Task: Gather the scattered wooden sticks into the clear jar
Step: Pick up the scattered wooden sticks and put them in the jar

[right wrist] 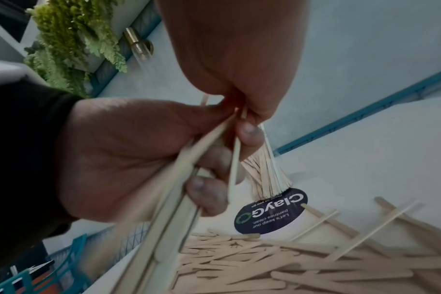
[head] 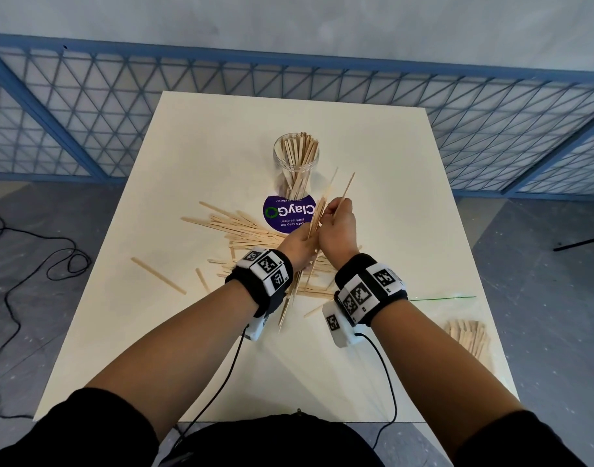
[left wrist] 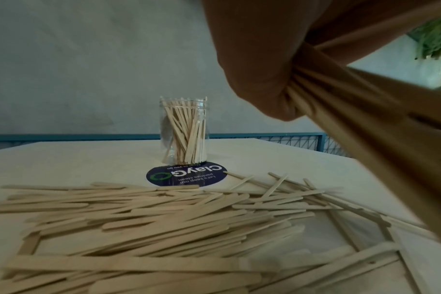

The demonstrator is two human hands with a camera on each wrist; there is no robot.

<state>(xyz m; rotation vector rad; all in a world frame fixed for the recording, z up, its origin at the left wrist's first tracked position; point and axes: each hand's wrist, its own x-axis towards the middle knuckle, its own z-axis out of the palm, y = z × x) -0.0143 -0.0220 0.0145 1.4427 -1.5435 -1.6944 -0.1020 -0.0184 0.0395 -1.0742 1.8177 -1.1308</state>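
The clear jar (head: pixel 295 163) stands upright past a purple sticker (head: pixel 282 215), with many wooden sticks inside. A loose pile of sticks (head: pixel 241 229) lies on the white table (head: pixel 390 197) in front of it and under my hands. My left hand (head: pixel 297 242) grips a bundle of sticks (head: pixel 317 214) tilted up toward the jar. My right hand (head: pixel 337 227) is close beside it and pinches a single stick (head: pixel 345 192) at the bundle's top. The right wrist view shows left-hand fingers (right wrist: pixel 207 197) curled round the bundle (right wrist: pixel 179 185).
A clear bag of more sticks (head: pixel 467 335) lies at the table's right edge. Two stray sticks (head: pixel 159 276) sit left of the pile. A blue mesh fence (head: pixel 120 106) runs behind the table. Black cables (head: pixel 36 257) trail on the floor at left.
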